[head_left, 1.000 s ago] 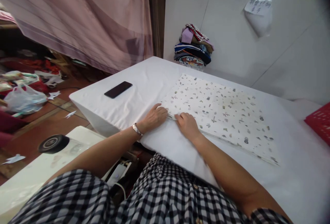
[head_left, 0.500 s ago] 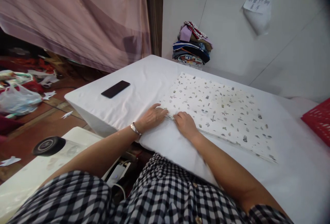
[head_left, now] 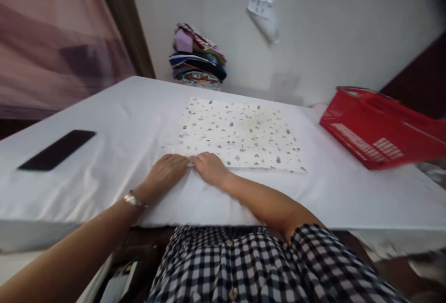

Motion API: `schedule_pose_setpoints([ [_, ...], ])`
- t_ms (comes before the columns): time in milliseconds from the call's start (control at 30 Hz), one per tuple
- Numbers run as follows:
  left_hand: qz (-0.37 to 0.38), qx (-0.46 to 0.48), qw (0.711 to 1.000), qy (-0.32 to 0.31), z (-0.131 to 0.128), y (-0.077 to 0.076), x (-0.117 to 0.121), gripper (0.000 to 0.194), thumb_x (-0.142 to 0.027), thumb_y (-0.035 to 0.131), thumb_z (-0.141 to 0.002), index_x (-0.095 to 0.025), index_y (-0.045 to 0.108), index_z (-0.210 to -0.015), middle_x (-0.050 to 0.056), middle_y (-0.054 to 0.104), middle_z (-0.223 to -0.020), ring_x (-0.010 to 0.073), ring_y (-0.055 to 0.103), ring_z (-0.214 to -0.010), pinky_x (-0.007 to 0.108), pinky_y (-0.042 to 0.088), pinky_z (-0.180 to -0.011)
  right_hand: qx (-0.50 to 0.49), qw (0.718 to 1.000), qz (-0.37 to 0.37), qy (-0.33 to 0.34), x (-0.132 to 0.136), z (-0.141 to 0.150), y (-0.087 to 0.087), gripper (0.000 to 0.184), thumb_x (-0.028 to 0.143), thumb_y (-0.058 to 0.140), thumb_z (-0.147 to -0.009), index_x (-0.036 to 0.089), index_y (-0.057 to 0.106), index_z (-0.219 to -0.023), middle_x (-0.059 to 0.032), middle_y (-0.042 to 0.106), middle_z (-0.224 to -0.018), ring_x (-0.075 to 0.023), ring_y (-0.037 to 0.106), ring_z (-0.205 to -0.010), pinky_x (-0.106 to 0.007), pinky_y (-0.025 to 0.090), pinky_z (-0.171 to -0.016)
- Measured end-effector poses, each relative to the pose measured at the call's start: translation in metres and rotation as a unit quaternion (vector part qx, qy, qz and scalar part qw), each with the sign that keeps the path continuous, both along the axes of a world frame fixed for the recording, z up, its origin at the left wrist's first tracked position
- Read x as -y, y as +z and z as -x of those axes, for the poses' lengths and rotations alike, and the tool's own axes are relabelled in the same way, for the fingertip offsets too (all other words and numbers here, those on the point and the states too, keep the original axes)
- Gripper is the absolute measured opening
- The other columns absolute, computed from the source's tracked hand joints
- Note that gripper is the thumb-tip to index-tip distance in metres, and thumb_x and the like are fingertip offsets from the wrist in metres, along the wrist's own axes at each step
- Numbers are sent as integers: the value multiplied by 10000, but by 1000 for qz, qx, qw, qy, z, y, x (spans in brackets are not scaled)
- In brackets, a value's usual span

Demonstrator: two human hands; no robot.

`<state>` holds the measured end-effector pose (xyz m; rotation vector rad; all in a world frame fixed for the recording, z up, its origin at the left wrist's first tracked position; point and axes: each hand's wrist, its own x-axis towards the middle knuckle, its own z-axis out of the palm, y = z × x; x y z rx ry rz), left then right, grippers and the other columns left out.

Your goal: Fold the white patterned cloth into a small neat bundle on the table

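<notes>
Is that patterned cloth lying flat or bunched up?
Flat: the cloth lies as a smooth rectangle on the table, its pattern plainly showing. Whether it's folded in layers, I cannot tell.

view now farther right, red basket [head_left: 374, 126] more fully in sight

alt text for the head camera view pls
A person's left hand and right hand touch the near edge of a patterned white cloth on a white-covered table. A dark phone lies to the left, a red basket to the right.
</notes>
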<state>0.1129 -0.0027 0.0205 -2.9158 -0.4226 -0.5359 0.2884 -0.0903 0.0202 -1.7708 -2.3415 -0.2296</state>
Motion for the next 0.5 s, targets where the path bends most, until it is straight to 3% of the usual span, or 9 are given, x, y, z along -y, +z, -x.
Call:
schedule_pose_setpoints([
  [167, 5, 3, 1000, 26, 7, -9, -14, 368, -345, 333, -955, -160, 632, -1064, 104, 680, -1087, 225, 622, -981, 354, 466, -840, 49, 998, 5, -51, 24, -38, 4, 252, 157, 393, -968, 148, 538, -1174, -91, 610, -1070, -230, 511, -939, -349, 390, -749],
  [333, -18, 13, 1000, 17, 6, -10, -19, 476, -421, 252, -958, -148, 630, -1055, 93, 687, -1063, 237, 621, -982, 364, 488, -833, 59, 989, 32, -133, 81, -103, 5, 286, 199, 419, -969, 160, 508, -1238, -100, 608, -1098, -229, 501, -988, -357, 367, -815],
  [500, 13, 32, 999, 18, 7, -20, -26, 502, -471, 241, -930, -172, 623, -1060, 86, 680, -1075, 256, 619, -991, 397, 492, -847, 50, 943, 82, -319, 156, -168, 11, 313, 166, 414, -954, 169, 546, -1237, -108, 618, -1130, -230, 513, -1035, -359, 357, -867],
])
